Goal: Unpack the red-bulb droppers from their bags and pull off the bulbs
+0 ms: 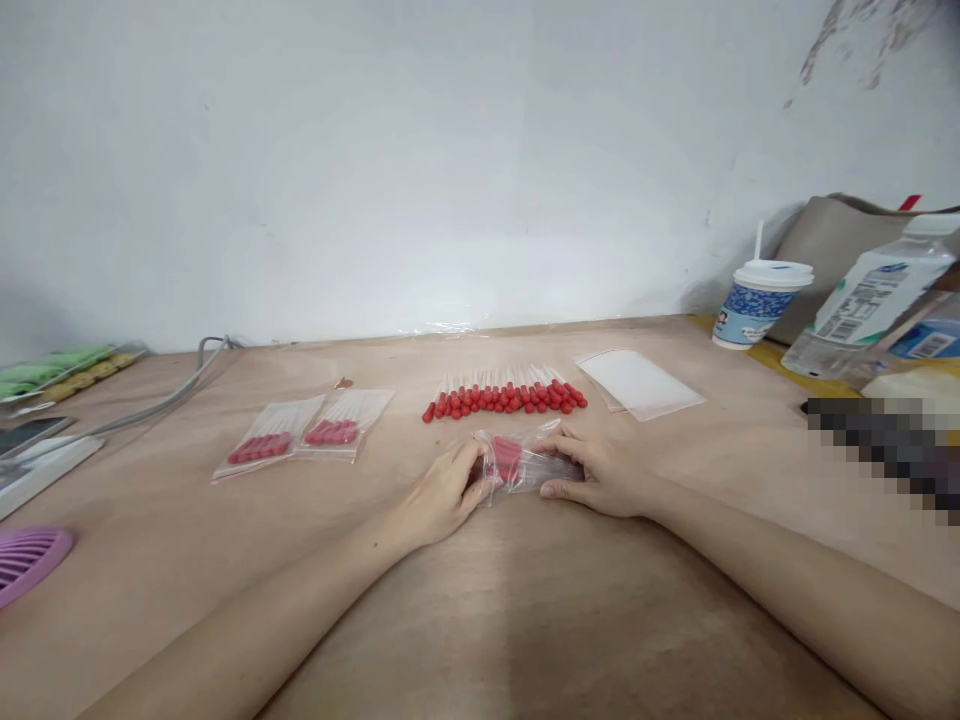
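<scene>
Between my hands is a clear plastic bag (pixel 529 470) with several red-tipped white sticks in it, the red ends toward the left. My left hand (pixel 448 490) grips the bag's left end with thumb and fingers. The right end is held by my right hand (pixel 600 472), its fingers curled around the plastic. Just beyond lies a row of loose red-tipped sticks (pixel 504 398), their white ends pointing to the wall. Two filled bags lie flat on the left, one bag (pixel 262 437) overlapping slightly or touching the other bag (pixel 346 425). A stack of flat bags (pixel 637 383) rests at the right.
On the right stand a lidded paper cup (pixel 761 303) with a straw, a plastic bottle (pixel 862 300) and a grey bag (pixel 817 250). A grey cable (pixel 172 397), green and yellow packs (pixel 64 370) and a purple slatted object (pixel 34 560) are at the left. A wall closes off the table's back.
</scene>
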`<move>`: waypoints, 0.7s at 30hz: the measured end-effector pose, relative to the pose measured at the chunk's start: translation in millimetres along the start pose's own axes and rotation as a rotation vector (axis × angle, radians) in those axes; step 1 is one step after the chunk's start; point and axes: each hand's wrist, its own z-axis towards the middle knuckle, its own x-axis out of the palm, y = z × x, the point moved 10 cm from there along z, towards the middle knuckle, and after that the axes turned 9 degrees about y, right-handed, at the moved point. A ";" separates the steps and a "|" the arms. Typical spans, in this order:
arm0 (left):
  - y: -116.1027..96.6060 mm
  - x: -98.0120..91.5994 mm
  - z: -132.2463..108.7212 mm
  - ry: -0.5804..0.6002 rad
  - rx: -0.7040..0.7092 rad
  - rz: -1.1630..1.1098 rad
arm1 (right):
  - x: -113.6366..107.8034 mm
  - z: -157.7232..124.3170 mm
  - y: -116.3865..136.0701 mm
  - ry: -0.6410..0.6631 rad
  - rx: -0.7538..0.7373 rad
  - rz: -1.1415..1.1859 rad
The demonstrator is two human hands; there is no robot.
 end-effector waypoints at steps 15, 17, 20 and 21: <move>-11.8 0.6 -3.1 -0.004 0.115 0.054 | 0.8 0.2 1.8 -0.010 -0.015 -0.009; -14.1 1.8 -4.0 0.021 0.139 0.059 | 0.8 0.1 1.6 -0.008 -0.012 -0.013; -15.9 0.6 -4.7 0.021 0.159 0.052 | 0.8 -0.1 0.4 -0.009 0.000 -0.025; -16.0 -0.3 -4.8 0.010 0.163 0.050 | 0.9 -0.2 0.1 -0.010 0.003 -0.029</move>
